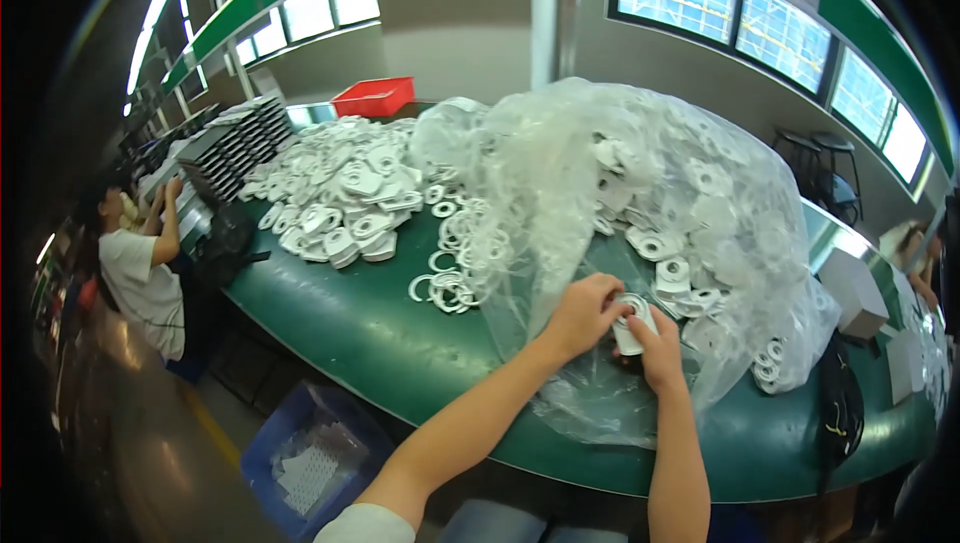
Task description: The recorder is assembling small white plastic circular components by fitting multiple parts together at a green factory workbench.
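Over the table's front side, my right hand (660, 348) grips a small white plastic part (630, 339) with a round ring at its top end. The thumb lies across the part near the ring. My left hand (582, 315) is closed, its fingertips pinching the same part's upper left edge. Just beyond my hands, a large clear plastic bag (555, 173) spreads over a heap of similar white parts (672, 271). Left of the bag lie several loose white rings (450, 288), and behind them a big pile of white parts (350, 183).
The green table (390, 333) curves around me. A red bin (373, 96) and stacked dark trays (235, 148) stand at the back left. Below the table edge is a blue crate (300, 413). White boxes (853, 293) sit at right. A person (140, 263) works at left, another (910, 248) at right.
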Motion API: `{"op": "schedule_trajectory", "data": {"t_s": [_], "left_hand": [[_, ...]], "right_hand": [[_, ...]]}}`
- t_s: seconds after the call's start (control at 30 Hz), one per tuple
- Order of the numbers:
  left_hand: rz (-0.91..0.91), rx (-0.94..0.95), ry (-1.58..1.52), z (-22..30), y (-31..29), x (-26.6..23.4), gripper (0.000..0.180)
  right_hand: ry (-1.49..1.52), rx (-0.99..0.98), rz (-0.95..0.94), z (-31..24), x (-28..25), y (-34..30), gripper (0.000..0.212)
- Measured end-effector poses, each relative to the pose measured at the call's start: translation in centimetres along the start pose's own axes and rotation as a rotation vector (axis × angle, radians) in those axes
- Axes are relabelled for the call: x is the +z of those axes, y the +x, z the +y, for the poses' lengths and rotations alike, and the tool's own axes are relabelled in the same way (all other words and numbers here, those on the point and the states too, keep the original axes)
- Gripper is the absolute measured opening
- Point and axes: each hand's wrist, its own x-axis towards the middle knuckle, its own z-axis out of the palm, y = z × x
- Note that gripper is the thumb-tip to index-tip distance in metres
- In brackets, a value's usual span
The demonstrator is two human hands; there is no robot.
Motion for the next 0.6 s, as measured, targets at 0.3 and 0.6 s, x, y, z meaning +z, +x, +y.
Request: {"op": "schedule_trajectory", "data": {"t_s": [0.3,0.6], "left_hand": [[0.336,-0.157,0.38,-3.2,-5.2,-18.0,0.012],[0.07,-0.586,0.657,-10.2,-5.6,-23.9,0.016]], "right_hand": [[0.062,-0.059,0.03,-0.1,0.4,0.1,0.022],[0.08,-0.057,0.053,0.8,0.1,0.0,0.022]]}}
